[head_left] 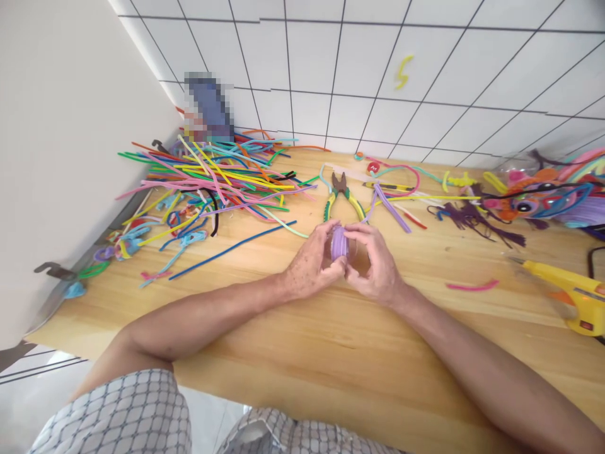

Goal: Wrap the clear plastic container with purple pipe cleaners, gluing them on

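Note:
Both hands meet over the middle of the wooden table (302,353). My left hand (312,265) and my right hand (373,261) are closed around a small clear round object with a purple pipe cleaner (338,243) coiled around it. Fingers of both hands pinch its sides. Just beyond the hands lie pliers (341,192) with green and yellow handles.
A big heap of coloured pipe cleaners (212,176) covers the left back of the table. Purple strips (392,208), a pink piece (472,287), a pipe-cleaner figure (539,198) and a yellow glue gun (571,296) lie to the right. A tiled wall stands behind.

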